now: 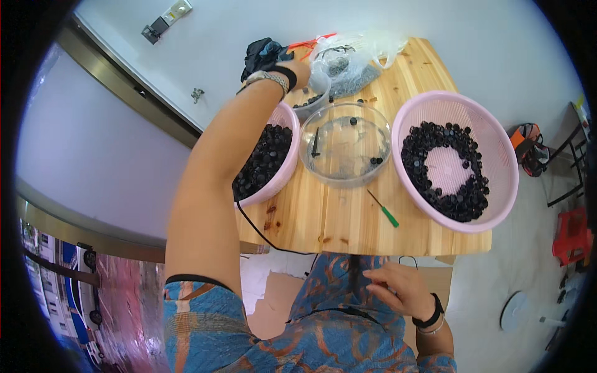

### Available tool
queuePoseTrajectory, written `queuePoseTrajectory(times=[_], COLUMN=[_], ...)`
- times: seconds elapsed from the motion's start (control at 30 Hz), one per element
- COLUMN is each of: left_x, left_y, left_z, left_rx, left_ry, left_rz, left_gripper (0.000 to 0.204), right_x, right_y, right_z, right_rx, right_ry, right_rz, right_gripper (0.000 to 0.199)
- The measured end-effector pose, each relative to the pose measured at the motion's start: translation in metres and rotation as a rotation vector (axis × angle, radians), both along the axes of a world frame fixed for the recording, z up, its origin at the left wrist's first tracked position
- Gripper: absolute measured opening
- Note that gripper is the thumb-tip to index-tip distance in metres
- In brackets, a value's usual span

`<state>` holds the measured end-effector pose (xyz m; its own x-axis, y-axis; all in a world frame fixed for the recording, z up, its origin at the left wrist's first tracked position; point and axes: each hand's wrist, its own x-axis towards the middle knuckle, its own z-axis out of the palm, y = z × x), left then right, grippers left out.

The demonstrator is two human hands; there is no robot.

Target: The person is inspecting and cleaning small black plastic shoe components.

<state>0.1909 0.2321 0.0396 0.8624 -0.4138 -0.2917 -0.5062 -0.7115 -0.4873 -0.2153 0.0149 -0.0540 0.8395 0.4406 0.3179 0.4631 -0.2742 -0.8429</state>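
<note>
My left arm stretches across the table's left side, and my left hand (pixel 301 73) is at the far end beside a clear plastic tub (pixel 320 102) with small black parts in it. Its fingers are smeared and partly hidden, so what they hold cannot be made out. A dark cloth bundle (pixel 260 57) lies just beyond that wrist. Above my lap, off the table's front edge, my right hand (pixel 398 289) hangs with fingers loosely apart and nothing visible in them. Under my left forearm sits a pink basket (pixel 289 168) full of black round parts (pixel 266 158), partly covered by the arm.
A round clear container (pixel 345 177) holds a few black pieces mid-table. To its right stands a larger pink basket (pixel 497 155) with black caps (pixel 463 205). A green-handled screwdriver (pixel 389 216) lies near the front. Plastic bags (pixel 354 78) are at the back; a black cable (pixel 261 233) crosses the front edge.
</note>
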Motion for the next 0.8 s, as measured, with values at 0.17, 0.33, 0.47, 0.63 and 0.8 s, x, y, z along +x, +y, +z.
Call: queuePoseTrajectory(times=[0.17, 0.33, 0.47, 0.63, 0.8], left_x=[0.006, 0.016, 0.019, 0.017, -0.011], left_y=[0.000, 0.000, 0.000, 0.011, 0.026], left_z=[-0.027, -0.039, -0.044, -0.028, -0.007], left_rx=[0.038, -0.061, -0.177, -0.370, -1.016], left_ry=[0.273, 0.404, 0.422, 0.362, 0.398], left_rz=[0.082, 0.187, 0.234, 0.288, 0.106], left_gripper=[0.026, 0.019, 0.014, 0.011, 0.016], right_x=[0.002, 0.012, 0.021, 0.024, 0.021], right_y=[-0.014, -0.017, -0.014, -0.012, -0.011], right_z=[-0.004, -0.009, -0.011, -0.007, 0.002], right_rx=[0.024, 0.007, -0.001, -0.022, -0.022], right_ry=[0.025, 0.067, 0.083, 0.104, 0.008], right_rz=[-0.041, -0.043, -0.044, -0.002, -0.026], right_gripper=[0.024, 0.024, 0.023, 0.024, 0.023])
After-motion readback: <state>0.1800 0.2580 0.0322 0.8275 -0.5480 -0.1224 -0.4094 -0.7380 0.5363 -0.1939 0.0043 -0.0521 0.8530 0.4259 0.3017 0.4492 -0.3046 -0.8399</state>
